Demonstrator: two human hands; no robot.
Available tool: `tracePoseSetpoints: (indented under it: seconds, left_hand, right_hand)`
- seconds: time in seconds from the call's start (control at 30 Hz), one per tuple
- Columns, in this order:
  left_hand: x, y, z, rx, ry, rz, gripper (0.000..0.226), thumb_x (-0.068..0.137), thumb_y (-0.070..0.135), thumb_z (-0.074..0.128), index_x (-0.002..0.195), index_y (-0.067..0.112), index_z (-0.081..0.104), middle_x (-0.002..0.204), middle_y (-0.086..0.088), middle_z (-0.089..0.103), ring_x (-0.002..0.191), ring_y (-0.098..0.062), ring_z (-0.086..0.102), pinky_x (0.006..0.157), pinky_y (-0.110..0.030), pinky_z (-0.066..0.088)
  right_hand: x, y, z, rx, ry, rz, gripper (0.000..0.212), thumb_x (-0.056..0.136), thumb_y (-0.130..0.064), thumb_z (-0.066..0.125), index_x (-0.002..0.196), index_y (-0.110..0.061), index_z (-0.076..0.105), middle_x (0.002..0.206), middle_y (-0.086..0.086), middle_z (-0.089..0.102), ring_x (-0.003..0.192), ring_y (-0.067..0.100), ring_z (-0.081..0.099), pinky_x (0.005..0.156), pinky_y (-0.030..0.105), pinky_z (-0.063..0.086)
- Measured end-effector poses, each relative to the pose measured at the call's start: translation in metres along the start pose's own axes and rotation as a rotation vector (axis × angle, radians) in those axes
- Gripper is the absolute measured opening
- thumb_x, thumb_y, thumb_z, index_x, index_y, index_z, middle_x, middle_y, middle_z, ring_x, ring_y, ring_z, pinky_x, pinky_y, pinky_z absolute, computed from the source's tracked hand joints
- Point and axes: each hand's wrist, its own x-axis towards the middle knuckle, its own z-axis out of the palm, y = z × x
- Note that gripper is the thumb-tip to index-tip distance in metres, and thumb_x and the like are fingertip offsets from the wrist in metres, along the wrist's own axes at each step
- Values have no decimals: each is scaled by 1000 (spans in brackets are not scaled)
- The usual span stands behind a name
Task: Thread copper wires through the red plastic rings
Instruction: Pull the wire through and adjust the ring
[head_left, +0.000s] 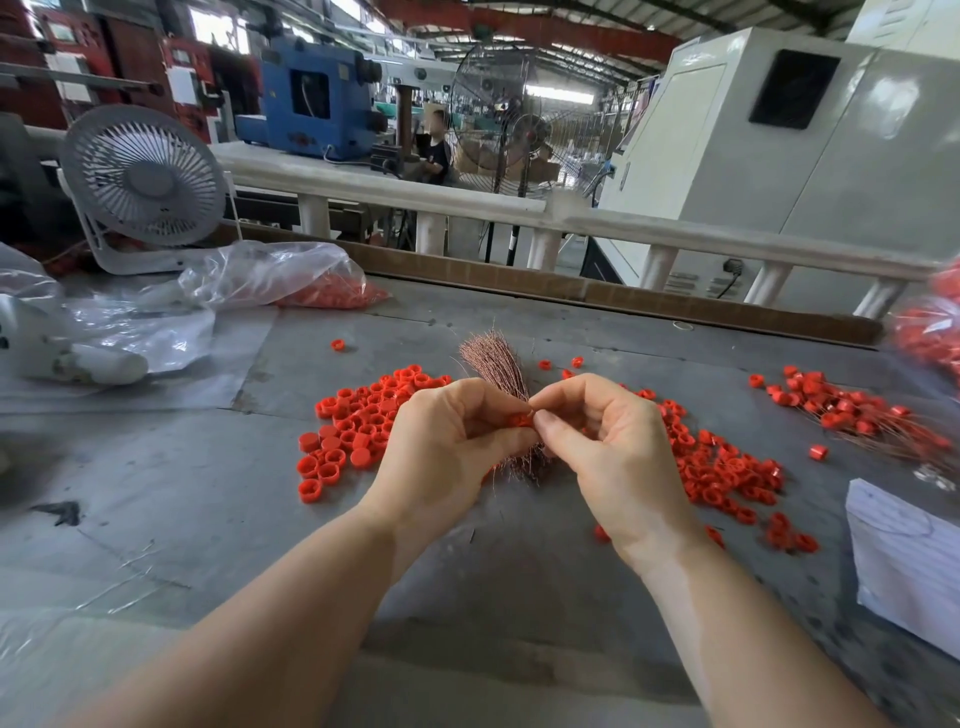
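The left hand (447, 441) is pinching a red ring (519, 420) above the surface (208, 493); the right hand (608, 441) is pinching a copper wire (531, 412) at its hole. Risk: the thin wire may be bending or missing the hole if misaligned.

**One head-worn view, looking forward and down**

You have a single wide-angle camera, worn on your head. It faces forward and tilts down, close over the grey surface (218, 467), so your forearms enter from the bottom edge and your left hand (447, 441) and right hand (613, 447) meet at the centre of the frame. The upper half reaches well beyond the white railing (649, 234) into the factory hall. Straight lines bow toward the edges.
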Motion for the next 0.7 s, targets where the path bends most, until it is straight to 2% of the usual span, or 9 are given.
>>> tracePoseSetpoints:
  seconds: [0.27,0.37,0.43,0.53,0.6,0.7]
  left_hand:
    - [0,-2,0,-20,-26,-15,23,70,-7,73,76,14,68,69,8,69,67,-5,66,70,-17,54]
    - [-1,-5,2,14,11,-11,32,70,-4,75,81,25,66,66,9,68,67,-8,67,69,-20,55]
    - [-2,-5,2,37,34,-17,43,70,0,77,88,34,58,65,8,68,66,-11,67,67,-22,54]
    - [-3,-5,1,51,50,-14,45,70,3,78,91,32,50,69,13,69,64,-7,66,63,-18,52]
    - [-3,-5,1,68,59,-8,45,69,4,79,89,33,50,70,13,70,65,-7,67,64,-19,53]
    - [-2,-2,1,24,79,-33,37,68,4,78,85,31,61,70,8,71,70,-9,68,69,-18,54]
  right_hand:
    - [1,0,-1,2,-2,16,24,82,0,65,73,-22,66,73,-2,68,72,11,62,71,22,50]
    - [0,1,-1,22,-8,28,24,83,0,64,75,-23,67,76,-1,69,76,14,64,74,23,50]
    - [0,1,-1,29,-5,39,23,83,-1,65,77,-23,67,77,-2,70,77,12,65,74,21,50]
    - [0,1,-2,21,-8,49,23,84,-3,65,80,-25,70,79,-5,72,78,6,66,74,16,49]
    - [0,0,-3,4,-16,52,22,84,-5,65,83,-25,71,81,-8,72,79,2,65,73,12,47]
    - [0,0,-3,-1,-17,51,24,85,-5,64,86,-27,72,83,-10,72,81,-1,64,73,9,45]
